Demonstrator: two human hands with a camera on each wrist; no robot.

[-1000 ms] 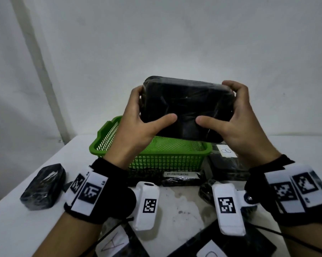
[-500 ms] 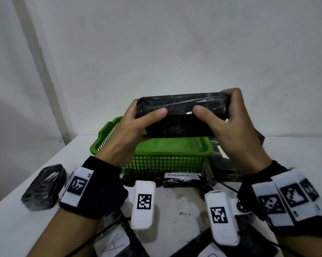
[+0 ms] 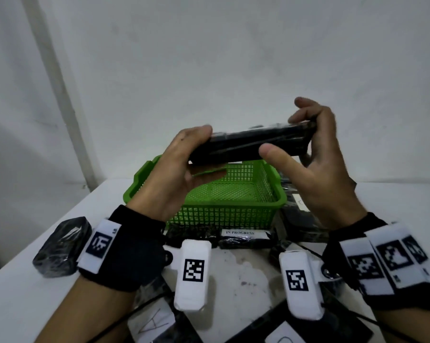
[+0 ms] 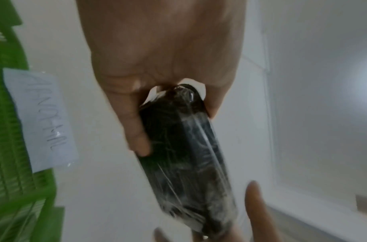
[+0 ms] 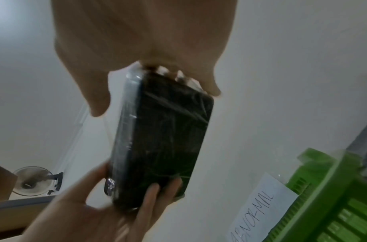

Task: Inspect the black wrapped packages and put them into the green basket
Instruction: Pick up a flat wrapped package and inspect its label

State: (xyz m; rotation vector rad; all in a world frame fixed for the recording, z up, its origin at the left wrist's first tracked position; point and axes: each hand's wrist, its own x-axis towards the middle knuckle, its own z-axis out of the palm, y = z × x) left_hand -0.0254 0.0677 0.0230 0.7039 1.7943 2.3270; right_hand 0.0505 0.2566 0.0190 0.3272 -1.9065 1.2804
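Observation:
I hold one black wrapped package [image 3: 253, 144] in the air above the green basket [image 3: 233, 206], lying nearly flat with its long edge toward me. My left hand [image 3: 184, 159] grips its left end, thumb on top and fingers underneath. My right hand [image 3: 315, 149] holds the right end, thumb on the near edge, with one finger lifted above it. In the left wrist view the shiny film on the package [image 4: 188, 155] shows between thumb and fingers. In the right wrist view the package [image 5: 164, 139] spans from my right hand to my left hand [image 5: 95, 212].
More black packages lie on the white table: one at the left [image 3: 63, 246], one labelled IN PROGRESS [image 3: 243, 237] in front of the basket, others to its right [image 3: 298, 214] and near me. A handwritten paper label [image 5: 261, 209] hangs on the basket's outside. A wall stands close behind.
The package has turned from its broad face toward me to lying nearly flat, edge-on. Both hands shifted their hold with it, and a right finger has lifted off.

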